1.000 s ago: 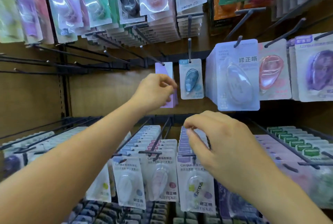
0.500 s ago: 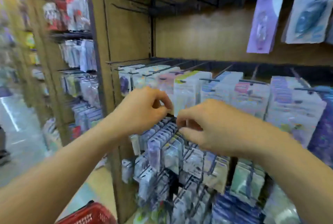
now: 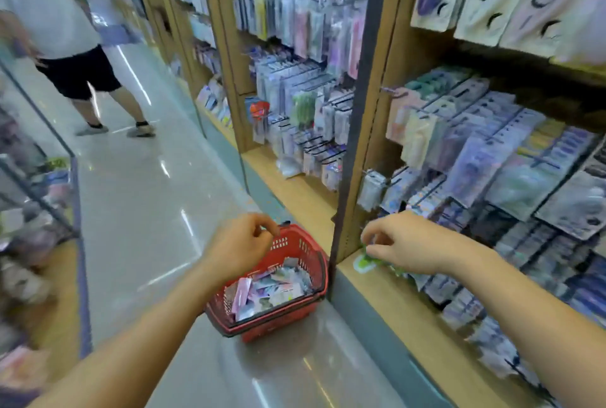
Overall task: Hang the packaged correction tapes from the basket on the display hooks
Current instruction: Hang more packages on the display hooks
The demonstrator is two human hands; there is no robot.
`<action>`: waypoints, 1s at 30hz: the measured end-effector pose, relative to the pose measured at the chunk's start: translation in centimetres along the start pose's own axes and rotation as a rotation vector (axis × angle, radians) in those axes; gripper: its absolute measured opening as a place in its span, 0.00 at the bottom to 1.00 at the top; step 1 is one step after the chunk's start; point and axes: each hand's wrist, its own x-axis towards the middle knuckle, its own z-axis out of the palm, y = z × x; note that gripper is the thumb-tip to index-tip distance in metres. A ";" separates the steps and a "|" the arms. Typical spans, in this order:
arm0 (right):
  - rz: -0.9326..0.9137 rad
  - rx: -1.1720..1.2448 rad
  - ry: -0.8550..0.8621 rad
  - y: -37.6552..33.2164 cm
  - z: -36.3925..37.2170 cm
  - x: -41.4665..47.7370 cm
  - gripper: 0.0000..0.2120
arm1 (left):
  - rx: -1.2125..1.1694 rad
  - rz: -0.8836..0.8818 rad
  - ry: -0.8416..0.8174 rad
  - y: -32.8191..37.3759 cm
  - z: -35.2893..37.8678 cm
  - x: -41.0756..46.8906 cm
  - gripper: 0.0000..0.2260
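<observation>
The red basket [image 3: 288, 320] sits on the shiny floor [image 3: 141, 211], right against the foot of the wooden shelf unit. Inside lies a loose heap of packaged correction tapes [image 3: 269, 289], pink, purple and pale blue, lying flat and overlapping.

The left hand [image 3: 242, 243] hangs just above the far rim of the basket, fingertips drawn in against the thumb, with nothing visible between them. The right hand [image 3: 403, 243] is out over the low wooden ledge [image 3: 387, 296] of the shelf, fingers curled toward the thumb. A green pack [image 3: 364, 264] lies on the ledge directly under those fingers. The blur makes it hard to judge, so I cannot tell whether the hand is pinching the pack or only hovering over it.

To the right, display hooks [image 3: 390, 90] carry dense rows of hanging packs [image 3: 475, 158]. Farther down the aisle stands another person [image 3: 49, 14] in a light top and dark shorts.
</observation>
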 end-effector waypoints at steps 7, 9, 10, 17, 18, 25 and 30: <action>0.123 0.297 -0.036 -2.7 10.8 10.6 0.07 | -0.064 -0.359 -0.015 -15.9 2.5 -1.3 0.11; 0.151 0.359 -0.050 -2.7 13.5 13.5 0.08 | -0.099 -0.435 0.001 -19.2 3.7 -0.9 0.10; 0.165 0.387 -0.051 -2.6 14.7 15.0 0.09 | -0.120 -0.472 0.011 -20.6 4.3 -0.5 0.10; 0.313 0.631 -0.064 0.0 22.1 27.3 0.11 | -0.276 -0.733 0.025 -28.7 9.4 4.8 0.15; 0.341 0.661 -0.073 0.6 23.0 29.4 0.11 | -0.290 -0.750 0.034 -29.7 10.3 6.0 0.16; 0.544 0.766 -0.188 5.0 32.3 42.9 0.13 | -0.393 -0.839 -0.020 -35.9 18.5 16.6 0.15; 0.594 0.657 -0.303 8.0 43.4 50.9 0.21 | -0.357 -0.801 -0.156 -42.2 29.5 23.7 0.14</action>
